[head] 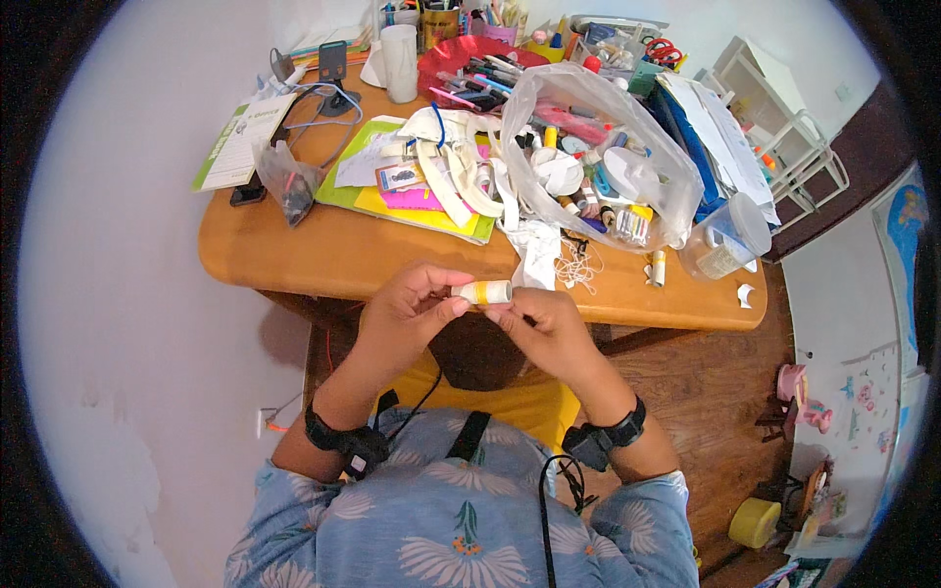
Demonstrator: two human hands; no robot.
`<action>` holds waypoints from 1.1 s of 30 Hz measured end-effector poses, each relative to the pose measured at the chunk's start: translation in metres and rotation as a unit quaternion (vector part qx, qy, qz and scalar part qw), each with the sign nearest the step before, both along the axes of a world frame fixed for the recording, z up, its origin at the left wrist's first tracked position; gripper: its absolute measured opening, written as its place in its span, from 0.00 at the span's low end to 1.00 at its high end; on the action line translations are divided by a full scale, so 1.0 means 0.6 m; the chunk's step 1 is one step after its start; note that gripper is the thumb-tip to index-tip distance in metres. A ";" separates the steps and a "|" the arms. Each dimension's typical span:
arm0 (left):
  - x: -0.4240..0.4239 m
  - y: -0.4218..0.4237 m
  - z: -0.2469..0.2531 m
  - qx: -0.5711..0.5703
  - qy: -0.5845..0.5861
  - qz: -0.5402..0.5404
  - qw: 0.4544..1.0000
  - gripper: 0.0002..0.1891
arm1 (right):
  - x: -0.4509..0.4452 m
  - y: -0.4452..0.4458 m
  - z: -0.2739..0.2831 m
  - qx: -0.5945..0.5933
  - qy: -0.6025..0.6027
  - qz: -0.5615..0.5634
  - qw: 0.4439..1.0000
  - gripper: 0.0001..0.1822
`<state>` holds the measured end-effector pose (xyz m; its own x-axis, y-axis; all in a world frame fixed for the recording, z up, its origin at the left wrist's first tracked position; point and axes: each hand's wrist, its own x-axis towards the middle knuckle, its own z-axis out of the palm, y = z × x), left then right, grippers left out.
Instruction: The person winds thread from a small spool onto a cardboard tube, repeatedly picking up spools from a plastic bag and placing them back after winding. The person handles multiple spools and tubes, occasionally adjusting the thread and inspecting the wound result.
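Observation:
A small white spool wound with a yellow band, apparently thread [483,292], lies sideways between the thumb and fingers of my left hand [412,305]. Close against its right end is my right hand [540,323], thumb and forefinger brought together just below the spool. Whether a fine thread runs between those fingertips is too small to tell. Both hands are over the front edge of the wooden table [294,257]. Behind them lie a crumpled white cloth [535,250] and a tangle of white string [578,268].
An open clear plastic bag [514,110] holds spools and sewing odds and ends. Left of it, white straps [441,176] lie on a green folder [338,184]. A clear plastic jar [735,235] and another spool [658,270] stand at right. Pens fill a red tray [448,59].

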<state>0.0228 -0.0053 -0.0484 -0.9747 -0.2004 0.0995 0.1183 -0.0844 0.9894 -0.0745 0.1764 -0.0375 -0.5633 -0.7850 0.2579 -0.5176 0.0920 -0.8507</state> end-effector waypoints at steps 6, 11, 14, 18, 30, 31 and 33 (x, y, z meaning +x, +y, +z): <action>0.003 0.012 0.017 -0.304 0.060 0.035 0.950 0.11 | 0.005 0.009 0.030 -0.012 0.158 0.006 0.987 0.05; 0.012 0.019 0.041 -0.194 0.013 -0.090 0.977 0.10 | -0.021 0.020 0.019 -0.038 -0.015 -0.003 0.999 0.05; 0.003 0.007 0.018 0.007 -0.008 -0.057 0.998 0.12 | -0.016 0.023 -0.007 -0.027 0.000 -0.022 0.999 0.06; -0.009 0.011 -0.002 -0.184 0.016 -0.007 0.983 0.12 | 0.015 0.009 0.019 -0.055 0.221 -0.017 0.974 0.07; -0.003 -0.001 0.003 -0.149 -0.051 -0.087 0.984 0.13 | 0.008 0.011 0.031 -0.026 0.233 -0.012 0.972 0.07; 0.000 0.000 0.009 -0.143 -0.047 -0.115 0.982 0.13 | -0.008 0.015 0.037 -0.021 0.168 -0.047 0.984 0.07; 0.002 0.000 0.024 -0.031 -0.048 -0.106 0.993 0.13 | -0.021 0.016 0.035 0.001 0.155 -0.035 0.987 0.06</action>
